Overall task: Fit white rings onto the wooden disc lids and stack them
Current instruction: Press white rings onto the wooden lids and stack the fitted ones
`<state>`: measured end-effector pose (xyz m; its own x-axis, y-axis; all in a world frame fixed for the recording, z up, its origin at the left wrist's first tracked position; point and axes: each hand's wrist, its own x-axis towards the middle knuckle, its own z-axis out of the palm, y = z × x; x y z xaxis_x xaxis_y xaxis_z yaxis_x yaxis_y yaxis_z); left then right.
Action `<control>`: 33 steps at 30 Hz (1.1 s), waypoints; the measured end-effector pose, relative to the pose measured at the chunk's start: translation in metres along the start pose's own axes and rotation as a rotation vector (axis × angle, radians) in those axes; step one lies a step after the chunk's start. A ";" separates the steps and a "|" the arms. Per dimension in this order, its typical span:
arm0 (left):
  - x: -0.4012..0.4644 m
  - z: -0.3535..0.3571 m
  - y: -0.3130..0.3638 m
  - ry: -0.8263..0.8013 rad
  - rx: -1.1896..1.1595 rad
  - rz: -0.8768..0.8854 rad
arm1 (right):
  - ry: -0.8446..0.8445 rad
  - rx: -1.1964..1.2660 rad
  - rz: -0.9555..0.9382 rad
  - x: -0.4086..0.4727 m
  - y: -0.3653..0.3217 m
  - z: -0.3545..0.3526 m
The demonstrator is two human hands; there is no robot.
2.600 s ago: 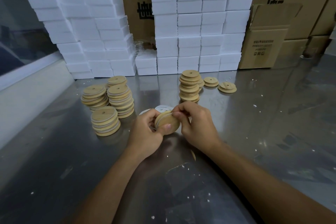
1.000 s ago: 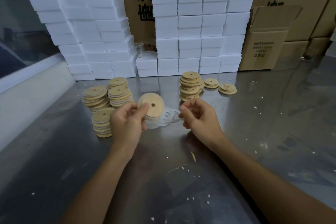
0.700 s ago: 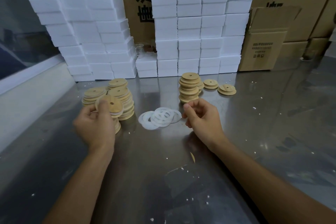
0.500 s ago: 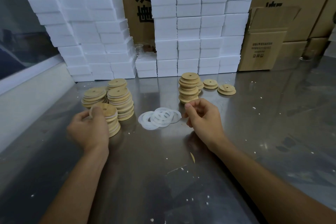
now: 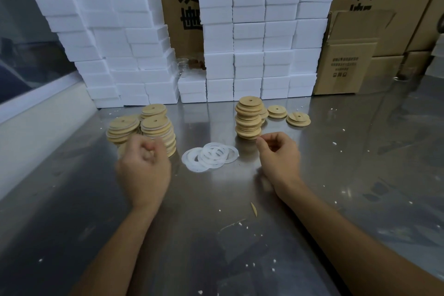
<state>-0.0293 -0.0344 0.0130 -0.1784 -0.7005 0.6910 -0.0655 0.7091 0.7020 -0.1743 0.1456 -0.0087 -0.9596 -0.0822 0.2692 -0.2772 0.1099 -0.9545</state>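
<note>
A person's left hand (image 5: pixel 144 170), fingers loosely curled and blurred, hovers empty over the steel worktop (image 5: pixel 216 235) at 9 o'clock, in front of stacks of round wooden disc lids with white rings fitted (image 5: pixel 153 130). The right hand (image 5: pixel 280 158), at 3 o'clock, curls thumb to fingertips with nothing visible between them. Loose flat white rings (image 5: pixel 211 155) lie between the hands; a stack of bare wooden discs (image 5: pixel 248 118) stands at 12 o'clock before white foam blocks (image 5: pixel 252 31).

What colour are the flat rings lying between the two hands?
White, slightly see-through. The rings overlap in a small pile on the metal table, clearest in the head view.
</note>
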 end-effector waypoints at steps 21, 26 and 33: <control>-0.031 0.019 0.013 -0.680 0.370 0.253 | -0.082 -0.503 -0.440 0.038 0.000 0.005; -0.031 0.017 0.016 -0.672 0.342 0.205 | -0.060 -0.567 -0.496 0.048 0.002 0.016; -0.034 0.023 0.017 -0.683 0.363 0.221 | -0.048 -0.551 -0.416 0.068 0.006 0.031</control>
<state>-0.0471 0.0033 -0.0029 -0.7781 -0.4203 0.4667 -0.2526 0.8897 0.3802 -0.2399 0.1101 -0.0004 -0.7683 -0.2687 0.5809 -0.6184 0.5456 -0.5656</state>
